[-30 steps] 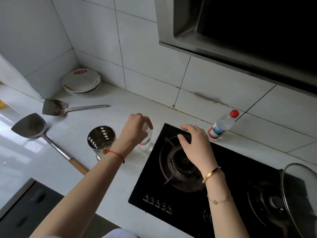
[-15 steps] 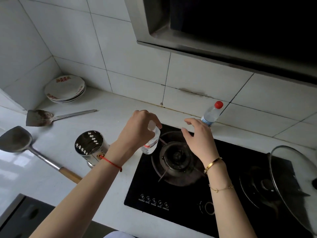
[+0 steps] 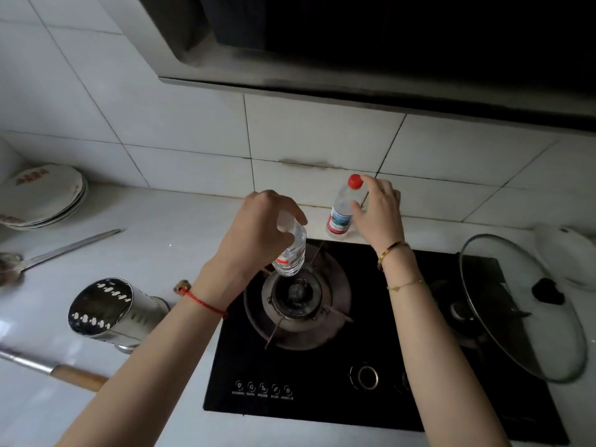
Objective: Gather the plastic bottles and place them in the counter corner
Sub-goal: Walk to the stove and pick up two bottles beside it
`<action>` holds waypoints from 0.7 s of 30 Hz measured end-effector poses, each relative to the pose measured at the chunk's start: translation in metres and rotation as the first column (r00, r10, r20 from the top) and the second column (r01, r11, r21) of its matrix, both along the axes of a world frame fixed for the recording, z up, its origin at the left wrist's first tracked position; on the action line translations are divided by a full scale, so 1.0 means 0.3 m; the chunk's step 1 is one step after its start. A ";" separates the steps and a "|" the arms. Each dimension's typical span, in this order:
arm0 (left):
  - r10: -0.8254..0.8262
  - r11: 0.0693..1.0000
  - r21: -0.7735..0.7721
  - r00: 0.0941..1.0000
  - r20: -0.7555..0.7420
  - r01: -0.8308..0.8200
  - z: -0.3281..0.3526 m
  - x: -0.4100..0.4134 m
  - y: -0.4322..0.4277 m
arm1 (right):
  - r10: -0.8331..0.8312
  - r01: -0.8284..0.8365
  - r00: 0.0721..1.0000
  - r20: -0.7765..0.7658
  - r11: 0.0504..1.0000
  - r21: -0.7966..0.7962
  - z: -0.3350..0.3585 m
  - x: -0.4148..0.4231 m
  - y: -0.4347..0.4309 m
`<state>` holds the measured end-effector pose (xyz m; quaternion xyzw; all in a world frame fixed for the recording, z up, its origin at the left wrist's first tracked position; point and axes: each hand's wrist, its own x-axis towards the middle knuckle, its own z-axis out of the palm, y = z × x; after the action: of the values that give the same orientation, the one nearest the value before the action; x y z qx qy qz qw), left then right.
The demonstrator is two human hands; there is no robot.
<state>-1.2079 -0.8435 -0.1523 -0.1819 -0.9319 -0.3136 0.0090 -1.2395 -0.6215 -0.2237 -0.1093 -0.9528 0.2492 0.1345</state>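
Two hands were at work over the stove. Our left hand (image 3: 258, 227) was clamped around the neck end of a small clear plastic bottle with a red-and-white label (image 3: 290, 256), which hung tilted above the round gas burner (image 3: 298, 296), its base pointing down and toward the right. Our right hand (image 3: 377, 209) was spread, fingers apart and curled, just beside the second clear plastic bottle with a red cap and a red-and-blue label (image 3: 342, 208); we could not tell whether the fingertips already touched it. That bottle stood upright on the white table (image 3: 180, 227), at the foot of the white tiled wall (image 3: 306, 140), just behind the black glass hob (image 3: 322, 382), with its long axis vertical. It lay immediately left of the right palm, so we judged the right hand the nearer one and a sideways closing of the fingers around the body the move to come. The right wrist was raised, the forearm reaching across the hob. Farther out, a perforated steel utensil holder (image 3: 106, 308) lay on its side at the left, a stack of white plates (image 3: 45, 195) sat toward the far-left corner, and a glass pot lid (image 3: 516, 304) leaned at the right.
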 end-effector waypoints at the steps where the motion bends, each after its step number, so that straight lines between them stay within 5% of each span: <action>1: -0.005 1.000 -0.004 1.000 0.001 0.005 0.000 -0.006 0.011 | -0.004 0.004 1.000 0.013 1.000 0.009 -0.005 -0.023 0.013; 14: 0.031 0.999 -0.020 0.998 0.053 -0.030 -0.019 -0.036 0.057 | 0.017 -0.027 0.966 0.259 0.999 0.035 -0.058 -0.215 0.048; 21: 0.062 0.998 -0.002 0.997 0.049 -0.062 -0.008 -0.010 0.045 | 0.018 -0.028 0.982 0.189 0.999 0.047 -0.059 -0.182 0.035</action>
<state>-1.2110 -0.8301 -0.1546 -0.1451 -0.9371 -0.3175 -0.0044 -1.2942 -0.6112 -0.2413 -0.1181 -0.9683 0.2156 0.0434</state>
